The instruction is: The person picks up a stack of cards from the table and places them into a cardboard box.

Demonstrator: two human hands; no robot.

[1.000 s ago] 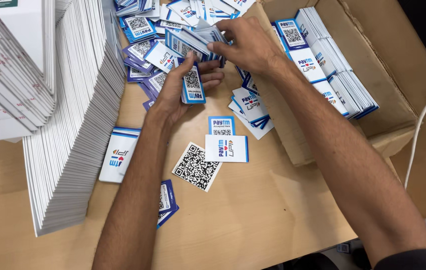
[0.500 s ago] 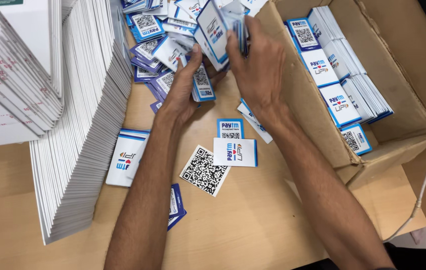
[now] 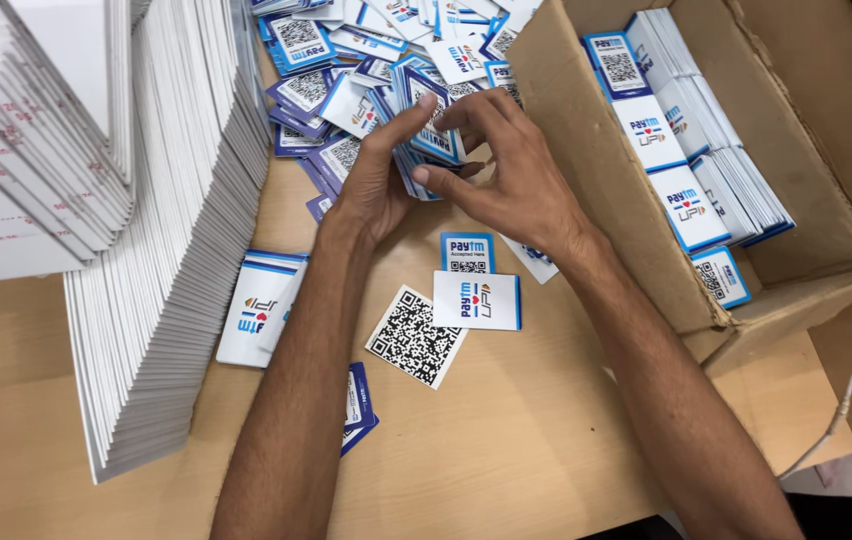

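At far left, tall slanted stacks of white cards (image 3: pixel 146 250) lean on the wooden bench (image 3: pixel 506 450). The left hand (image 3: pixel 376 175) grips a small bundle of blue-and-white stickers (image 3: pixel 431 130), fingers closed around it above the loose sticker pile (image 3: pixel 346 60). The right hand (image 3: pixel 511 175) pinches the same bundle from the other side. Further right, a cardboard box (image 3: pixel 596 190) holds upright sticker rows.

The brown tabletop (image 3: pixel 506 450) holds white card stacks (image 3: pixel 161 300) at left, a sticker pile (image 3: pixel 346 70) at top, a cardboard box (image 3: pixel 586 170) at right, loose stickers (image 3: pixel 414 337) mid-frame.
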